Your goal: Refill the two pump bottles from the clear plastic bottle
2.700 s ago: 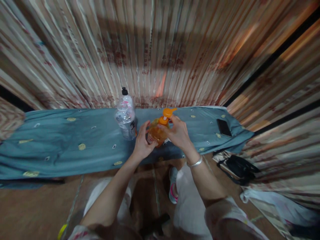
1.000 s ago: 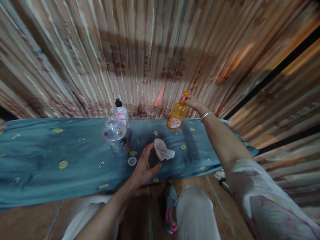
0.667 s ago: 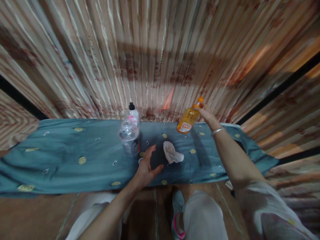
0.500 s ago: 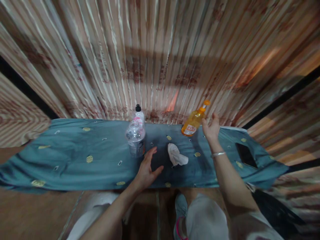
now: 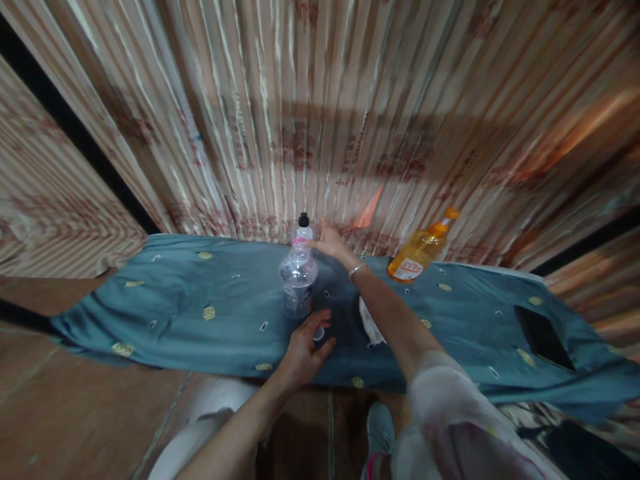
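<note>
**Reaching past an uncapped bottle**

Stretching across the blue cloth, the right hand has its fingers spread beside the black-capped bottle at the back edge, against the curtain. Whether the fingers touch that bottle is hard to tell through the blur; they are not closed round it. The left hand rests loosely open on the cloth near its front edge, fingertips by a small white cap, holding nothing.

The clear bottle stands just in front of the capped one and seems to have no cap on. The right forearm passes close by its side, so a careless pull back could knock it over and spill whatever is inside onto the cloth. The cloth looks soft and wrinkled, a poor footing for tall, light bottles. A white tissue lies partly under the right arm and could be dragged along. The orange bottle leans toward the curtain, well apart from both hands; a tug on the cloth might tip it.
</note>
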`<state>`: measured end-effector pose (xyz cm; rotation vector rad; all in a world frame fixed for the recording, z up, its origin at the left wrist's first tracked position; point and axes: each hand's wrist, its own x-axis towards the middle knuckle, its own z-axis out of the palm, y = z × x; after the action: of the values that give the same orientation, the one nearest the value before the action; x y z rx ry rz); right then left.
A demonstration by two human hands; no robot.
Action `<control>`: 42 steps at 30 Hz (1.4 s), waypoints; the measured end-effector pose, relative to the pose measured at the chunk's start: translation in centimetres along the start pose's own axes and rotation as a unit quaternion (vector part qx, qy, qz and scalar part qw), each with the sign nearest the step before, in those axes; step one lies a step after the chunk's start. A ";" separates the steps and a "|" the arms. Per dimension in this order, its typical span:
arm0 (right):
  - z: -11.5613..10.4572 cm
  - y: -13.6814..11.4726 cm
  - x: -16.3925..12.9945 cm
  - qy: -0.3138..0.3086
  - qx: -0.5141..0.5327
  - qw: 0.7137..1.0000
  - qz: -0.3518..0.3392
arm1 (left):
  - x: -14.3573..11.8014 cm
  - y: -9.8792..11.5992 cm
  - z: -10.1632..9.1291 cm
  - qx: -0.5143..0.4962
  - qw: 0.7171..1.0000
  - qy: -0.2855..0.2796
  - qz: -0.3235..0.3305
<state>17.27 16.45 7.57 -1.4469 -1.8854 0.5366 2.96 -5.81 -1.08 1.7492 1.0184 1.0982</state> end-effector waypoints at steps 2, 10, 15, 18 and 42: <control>1.1 -0.3 1.2 -0.020 0.009 1.000 0.013 | -0.2 0.1 -0.1 0.000 1.000 0.001 -0.012; -1.1 1.9 -2.3 0.077 0.007 0.995 0.069 | -0.4 0.0 -0.1 -0.001 1.000 -0.006 -0.004; -6.0 2.8 -9.8 0.180 0.072 0.977 0.094 | -0.4 -0.3 0.2 -0.001 0.999 -0.005 0.034; -7.8 1.8 -15.1 0.191 0.146 0.968 0.072 | -0.6 -0.3 0.6 0.005 0.999 0.016 0.046; -3.5 -3.0 -24.1 0.063 0.394 0.903 0.157 | -3.0 2.5 1.3 -0.077 0.982 -0.113 -0.133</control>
<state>21.15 -7.70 5.45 -1.1722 -1.1045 1.1665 3.83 -9.71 -0.01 1.5227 0.9652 0.7699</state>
